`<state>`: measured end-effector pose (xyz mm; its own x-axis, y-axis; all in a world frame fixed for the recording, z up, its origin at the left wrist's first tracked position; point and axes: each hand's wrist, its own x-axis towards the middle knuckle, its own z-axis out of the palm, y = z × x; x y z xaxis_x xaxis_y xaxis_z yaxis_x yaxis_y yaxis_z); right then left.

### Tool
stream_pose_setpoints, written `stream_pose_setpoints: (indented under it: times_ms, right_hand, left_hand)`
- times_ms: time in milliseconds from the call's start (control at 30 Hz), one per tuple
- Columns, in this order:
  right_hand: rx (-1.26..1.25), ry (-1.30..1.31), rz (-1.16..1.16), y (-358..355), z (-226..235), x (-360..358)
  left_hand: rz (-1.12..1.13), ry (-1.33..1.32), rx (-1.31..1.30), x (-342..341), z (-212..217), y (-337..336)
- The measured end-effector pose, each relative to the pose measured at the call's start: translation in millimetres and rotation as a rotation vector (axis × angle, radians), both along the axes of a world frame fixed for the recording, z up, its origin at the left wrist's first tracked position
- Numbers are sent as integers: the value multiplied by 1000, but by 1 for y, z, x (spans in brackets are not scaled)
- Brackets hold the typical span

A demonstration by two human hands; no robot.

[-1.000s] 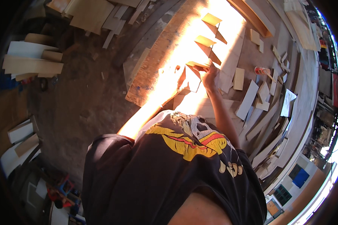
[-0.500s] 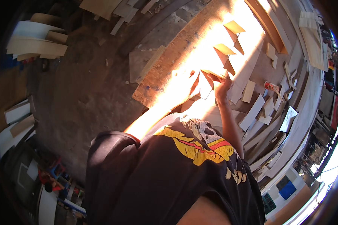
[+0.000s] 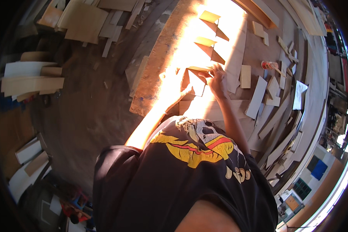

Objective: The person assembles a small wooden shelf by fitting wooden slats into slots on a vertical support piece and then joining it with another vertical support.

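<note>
A small upright wooden board stands across the sunlit workbench, its top edge facing me. My right hand has its fingers and thumb closed at the board's right end. At the left end, my left hand is partly washed out by glare; its thumb is stretched apart from the fingers and nothing shows in its grasp. Farther along the bench, two similar upright boards, a middle one and a far one, cast dark triangular shadows.
On the right lie several loose wood offcuts and a red-and-white can. A long wooden channel rests at the far right of the bench. Stacked boards stand at the left, above a dark floor.
The view has shifted, so the bench and boards appear farther left. My left thumb has spread away from its fingers; my right hand stays at the nearest board's right end.
</note>
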<state>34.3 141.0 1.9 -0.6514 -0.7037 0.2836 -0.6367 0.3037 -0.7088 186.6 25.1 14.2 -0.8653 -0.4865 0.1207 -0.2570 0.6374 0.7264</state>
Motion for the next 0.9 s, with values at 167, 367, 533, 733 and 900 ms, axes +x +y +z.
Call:
stream_pose_setpoints:
  times_ms: [167, 367, 533, 733, 900]
  right_hand:
    - [98, 47, -73, 1, 1, 4]
    - [84, 14, -78, 0, 9, 7]
    - [39, 77, -77, 0, 6, 9]
    - [29, 166, -82, -1, 14, 11]
    - [-7, 212, -87, -2, 15, 12]
  left_hand:
    - [-3, 5, -31, -1, -4, 2]
    - [-15, -47, -35, -4, -3, 2]
    - [-26, -3, -55, -5, -7, 3]
    - [-27, -43, -70, -6, -7, 3]
    - [-27, -33, -79, -6, -6, 4]
